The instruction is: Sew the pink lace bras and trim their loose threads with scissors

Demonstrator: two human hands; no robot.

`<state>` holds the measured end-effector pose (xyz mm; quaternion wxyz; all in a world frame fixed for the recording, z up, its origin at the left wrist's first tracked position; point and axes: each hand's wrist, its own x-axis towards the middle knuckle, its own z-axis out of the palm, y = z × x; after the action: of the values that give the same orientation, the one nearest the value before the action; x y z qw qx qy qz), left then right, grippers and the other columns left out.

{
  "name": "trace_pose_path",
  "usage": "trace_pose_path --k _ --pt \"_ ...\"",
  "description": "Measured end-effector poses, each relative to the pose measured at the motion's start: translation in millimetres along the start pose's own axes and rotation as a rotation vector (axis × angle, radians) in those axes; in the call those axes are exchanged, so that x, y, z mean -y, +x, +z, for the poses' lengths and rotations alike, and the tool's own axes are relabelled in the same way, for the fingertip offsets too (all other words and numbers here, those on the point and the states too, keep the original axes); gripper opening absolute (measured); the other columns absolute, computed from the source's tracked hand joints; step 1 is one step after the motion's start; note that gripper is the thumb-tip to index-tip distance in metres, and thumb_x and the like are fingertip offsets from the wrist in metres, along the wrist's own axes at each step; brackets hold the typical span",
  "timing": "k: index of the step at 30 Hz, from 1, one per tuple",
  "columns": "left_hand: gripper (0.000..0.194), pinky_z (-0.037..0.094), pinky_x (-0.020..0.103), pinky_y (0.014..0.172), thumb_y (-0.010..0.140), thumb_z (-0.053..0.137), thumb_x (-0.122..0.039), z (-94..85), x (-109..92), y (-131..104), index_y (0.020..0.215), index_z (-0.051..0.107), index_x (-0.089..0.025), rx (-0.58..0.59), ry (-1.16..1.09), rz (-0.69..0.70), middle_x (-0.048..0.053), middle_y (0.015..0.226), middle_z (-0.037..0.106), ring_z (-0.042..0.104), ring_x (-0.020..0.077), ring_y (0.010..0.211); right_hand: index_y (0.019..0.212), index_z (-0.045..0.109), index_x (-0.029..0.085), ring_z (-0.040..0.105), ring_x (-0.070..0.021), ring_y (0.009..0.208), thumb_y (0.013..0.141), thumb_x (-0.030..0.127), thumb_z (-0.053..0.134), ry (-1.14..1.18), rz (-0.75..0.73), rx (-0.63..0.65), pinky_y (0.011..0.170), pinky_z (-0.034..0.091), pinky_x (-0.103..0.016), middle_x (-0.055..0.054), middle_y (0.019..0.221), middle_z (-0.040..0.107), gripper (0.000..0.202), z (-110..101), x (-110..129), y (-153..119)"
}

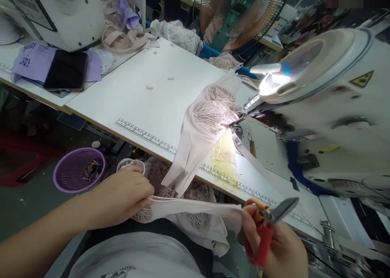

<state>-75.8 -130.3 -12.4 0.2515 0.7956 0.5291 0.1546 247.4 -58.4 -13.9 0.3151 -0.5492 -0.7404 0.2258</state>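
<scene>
A pale pink lace bra (198, 213) is stretched sideways across my lap. My left hand (122, 195) is closed on one end of its band. At the other end, the fingertips of my right hand (274, 245) pinch the fabric. That same hand also holds scissors (263, 233) with red and orange handles, their blades pointing up and right, away from the cloth. Beyond my hands, a second lace bra (210, 115) lies on the white table (146, 107), one cup by the sewing machine's needle area and a strip hanging over the front edge.
The lit sewing machine (329, 87) stands at the right. Farther left are a black phone (67, 71) on purple paper and another machine (73, 18). A purple basket (79, 170) holding scraps sits below the table. Behind it all, a fan (240, 14) stands near heaped lace pieces (179, 34).
</scene>
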Motion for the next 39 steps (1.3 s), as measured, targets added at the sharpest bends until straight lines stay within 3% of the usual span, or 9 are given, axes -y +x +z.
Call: trace_pose_path --k 4,9,12,15,20,24,28,34,39 --pt "0.022 0.038 0.038 0.081 0.091 0.047 -0.013 0.0 -11 11 0.076 0.063 -0.018 -0.016 0.061 0.069 0.001 0.069 0.066 0.055 0.0201 0.066 0.106 0.063 0.018 0.06 -0.0177 0.06 0.082 0.029 0.068 0.074 -0.045 -0.065 0.05 0.049 -0.027 -0.008 0.084 0.067 0.027 11 14 6" --pt "0.024 0.04 0.034 0.072 0.088 0.045 -0.007 5.5 -23 24 0.073 0.059 -0.019 -0.045 0.133 0.196 -0.001 0.065 0.062 0.052 0.0175 0.059 0.088 0.059 0.021 0.056 -0.0156 0.061 0.073 0.015 0.06 0.325 -0.223 0.588 0.054 0.047 -0.025 -0.003 0.077 0.063 0.015 53 53 6" --pt "0.024 0.041 0.036 0.072 0.082 0.046 -0.004 12.2 -25 26 0.069 0.056 -0.021 -0.042 0.254 0.228 -0.002 0.064 0.058 0.051 0.017 0.057 0.063 0.04 0.022 0.041 -0.0121 0.052 0.066 0.017 0.056 0.269 -0.177 0.615 0.046 0.035 -0.022 0.003 0.06 0.046 0.018 71 63 9" --pt "0.025 0.041 0.047 0.083 0.081 0.043 -0.003 13.4 -20 19 0.072 0.058 -0.021 -0.058 0.369 0.199 0.0 0.07 0.061 0.056 0.0216 0.066 0.063 0.032 0.023 0.03 -0.0098 0.051 0.064 0.017 0.056 0.341 -0.115 0.615 0.046 0.031 -0.02 0.006 0.06 0.037 0.025 72 61 12" --pt "0.05 0.022 0.065 0.107 0.075 0.035 0.006 4.6 2 -7 0.106 0.064 -0.02 -0.131 0.449 0.166 0.004 0.092 0.07 0.063 0.0274 0.092 0.063 0.032 0.023 0.027 -0.009 0.052 0.067 0.021 0.058 0.438 0.004 0.647 0.047 0.031 -0.019 0.006 0.062 0.035 0.026 60 54 15" --pt "0.046 0.033 0.045 0.11 0.084 0.039 -0.003 3.1 15 -21 0.115 0.062 -0.029 -0.33 0.154 0.057 -0.001 0.101 0.07 0.065 0.0206 0.095 0.064 0.035 0.023 0.029 -0.0094 0.053 0.068 0.023 0.058 0.463 0.056 0.633 0.048 0.03 -0.02 0.006 0.062 0.037 0.023 55 49 17" --pt "0.023 0.052 0.02 0.078 0.086 0.055 -0.022 0.9 2 -20 0.103 0.065 -0.033 -0.481 -0.25 -0.205 -0.005 0.098 0.071 0.067 0.016 0.089 0.067 0.04 0.021 0.032 -0.0105 0.056 0.072 0.025 0.058 0.479 0.104 0.661 0.051 0.029 -0.022 0.005 0.063 0.039 0.019 48 44 12" --pt "0.016 0.051 0.022 0.059 0.082 0.059 -0.031 -9.7 -12 2 0.093 0.065 -0.02 -0.135 -0.861 -0.386 0.001 0.078 0.064 0.061 0.0149 0.067 0.074 0.044 0.021 0.031 -0.0102 0.056 0.074 0.035 0.066 0.579 0.315 0.804 0.052 0.027 -0.023 0.006 0.065 0.039 0.026 34 26 -3" --pt "0.01 0.047 0.023 0.061 0.081 0.055 -0.022 -12.3 -15 13 0.087 0.062 -0.019 -0.043 -0.822 -0.324 -0.001 0.077 0.058 0.054 0.0125 0.067 0.072 0.042 0.022 0.032 -0.0108 0.055 0.075 0.053 0.062 0.568 0.355 0.762 0.051 0.024 -0.025 0.004 0.068 0.041 0.037 27 13 -20"
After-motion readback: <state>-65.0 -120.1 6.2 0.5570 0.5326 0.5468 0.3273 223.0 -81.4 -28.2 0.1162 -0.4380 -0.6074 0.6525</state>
